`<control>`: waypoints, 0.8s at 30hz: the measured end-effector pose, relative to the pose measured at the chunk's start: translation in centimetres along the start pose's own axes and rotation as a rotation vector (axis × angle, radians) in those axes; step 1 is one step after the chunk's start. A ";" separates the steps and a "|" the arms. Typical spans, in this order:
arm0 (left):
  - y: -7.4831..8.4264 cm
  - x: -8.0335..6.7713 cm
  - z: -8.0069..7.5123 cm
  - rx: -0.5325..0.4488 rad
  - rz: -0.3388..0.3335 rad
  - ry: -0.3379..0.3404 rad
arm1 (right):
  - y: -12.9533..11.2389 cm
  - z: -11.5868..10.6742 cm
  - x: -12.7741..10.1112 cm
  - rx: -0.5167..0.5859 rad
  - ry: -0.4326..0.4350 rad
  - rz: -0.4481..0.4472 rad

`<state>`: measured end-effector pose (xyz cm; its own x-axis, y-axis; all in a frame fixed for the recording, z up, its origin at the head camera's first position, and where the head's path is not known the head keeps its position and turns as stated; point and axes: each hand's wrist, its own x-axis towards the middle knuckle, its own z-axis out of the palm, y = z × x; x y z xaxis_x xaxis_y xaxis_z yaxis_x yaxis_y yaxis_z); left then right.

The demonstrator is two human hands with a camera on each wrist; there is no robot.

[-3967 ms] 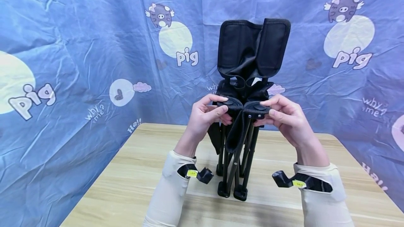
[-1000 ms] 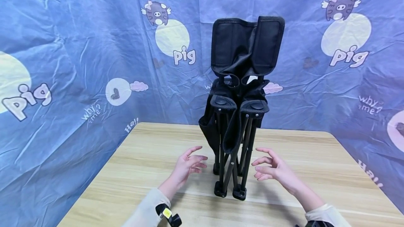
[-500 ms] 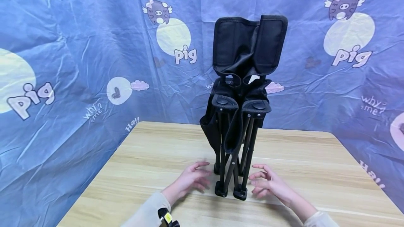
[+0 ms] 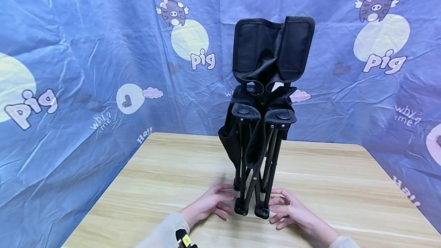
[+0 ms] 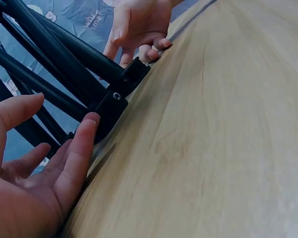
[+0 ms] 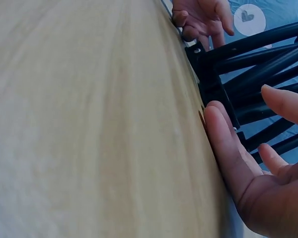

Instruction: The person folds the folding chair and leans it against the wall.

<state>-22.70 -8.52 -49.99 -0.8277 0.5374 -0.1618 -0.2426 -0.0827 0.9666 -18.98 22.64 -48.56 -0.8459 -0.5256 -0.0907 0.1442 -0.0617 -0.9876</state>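
A black folding camp chair stands upright and folded on the table, its backrest partly creased and its legs bundled close together. My left hand is low on the left, fingers spread and gently bent beside the front left foot. On the other side, my right hand has its fingertips at the front right foot. Both wrist views show palms turned toward the legs, fingertips at or very near the plastic feet; contact is hard to tell. Neither hand grips anything.
The wooden table extends around the chair on all sides. Behind it hangs a blue patterned curtain, which also covers the left and right sides.
Earlier my hands pinched the two armrest ends. They have since let go, dropped down the sides, and come inward to the chair's feet. The chair stays standing.
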 end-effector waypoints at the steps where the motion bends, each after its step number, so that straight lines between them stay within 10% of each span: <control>1: 0.0 0.0 0.1 -0.003 0.000 -0.006 | 0.1 0.1 0.0 -0.004 0.006 0.005; 24: -0.2 0.6 1.9 -0.039 0.000 -0.124 | 1.3 1.0 1.1 -0.032 -0.027 -0.047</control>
<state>-22.24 -6.60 -49.93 -0.7592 0.6370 -0.1336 -0.2643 -0.1140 0.9577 -19.25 21.13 -49.83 -0.8372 -0.5454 -0.0409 0.0874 -0.0597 -0.9944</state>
